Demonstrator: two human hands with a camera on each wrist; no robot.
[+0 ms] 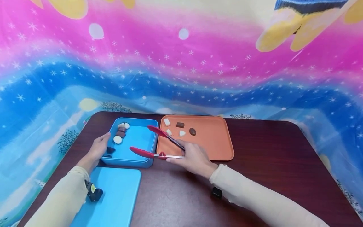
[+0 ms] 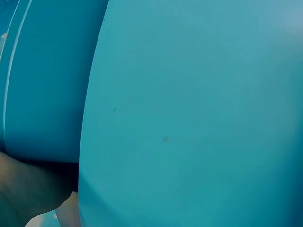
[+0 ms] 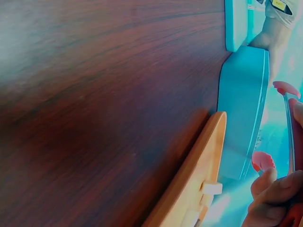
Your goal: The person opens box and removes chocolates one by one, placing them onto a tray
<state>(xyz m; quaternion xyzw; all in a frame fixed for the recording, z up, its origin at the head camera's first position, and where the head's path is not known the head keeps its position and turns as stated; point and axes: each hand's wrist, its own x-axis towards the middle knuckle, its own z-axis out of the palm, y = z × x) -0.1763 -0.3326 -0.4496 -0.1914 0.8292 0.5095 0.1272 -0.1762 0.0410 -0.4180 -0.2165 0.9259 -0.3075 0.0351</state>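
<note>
My right hand holds a pair of tongs with red scalloped tips and metal arms. The tips are spread wide over the right part of a blue box, with nothing between them. At the box's left wall, my left hand grips the rim. White and brown chocolate pieces lie in the box along its left side, and dark pieces sit near that hand. An orange tray adjoins the box on the right, bearing several white and brown pieces.
A flat light-blue lid lies in front of the box, under the left forearm. Everything stands on a dark wooden table. A patterned cloth hangs behind the table and along its sides.
</note>
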